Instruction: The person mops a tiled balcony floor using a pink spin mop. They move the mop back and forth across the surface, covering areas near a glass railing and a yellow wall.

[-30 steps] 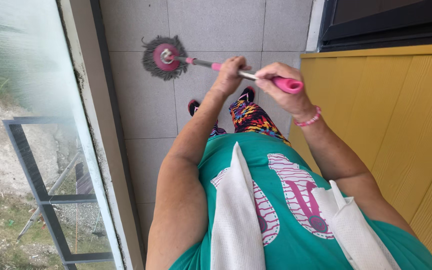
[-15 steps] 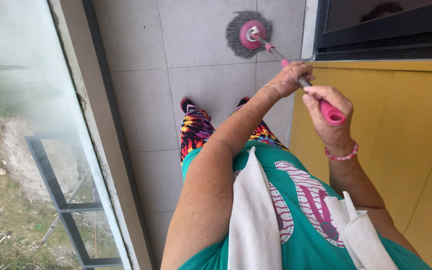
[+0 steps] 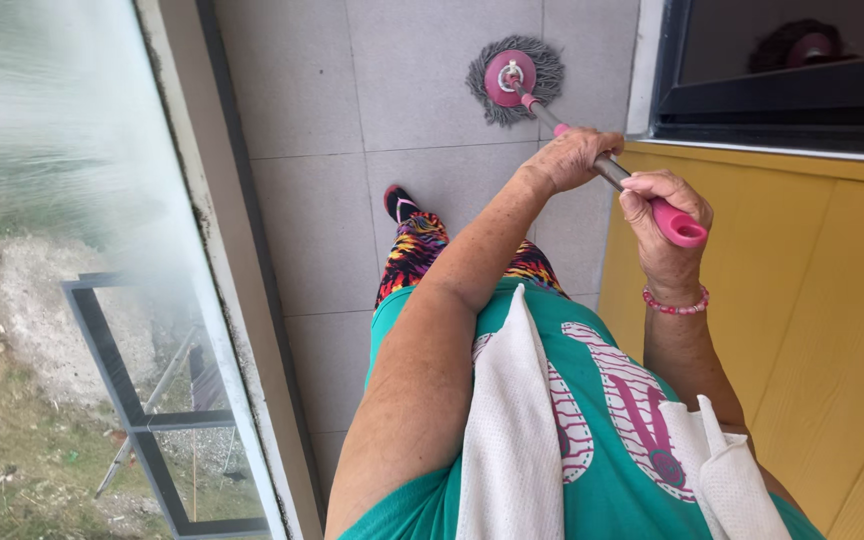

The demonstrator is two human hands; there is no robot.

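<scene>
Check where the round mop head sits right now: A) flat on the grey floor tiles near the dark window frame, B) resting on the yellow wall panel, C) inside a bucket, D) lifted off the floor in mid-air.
A: the mop head lies flat on the grey floor tiles, close to the dark window frame, while the left hand and right hand grip the mop handle.

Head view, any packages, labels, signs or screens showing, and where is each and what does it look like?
No packages, labels, signs or screens.
Nearest thing: print on the teal shirt, a pink and white design on the chest, partly under a white towel.
Both hands, left hand and right hand, grip a pink-handled mop.
</scene>
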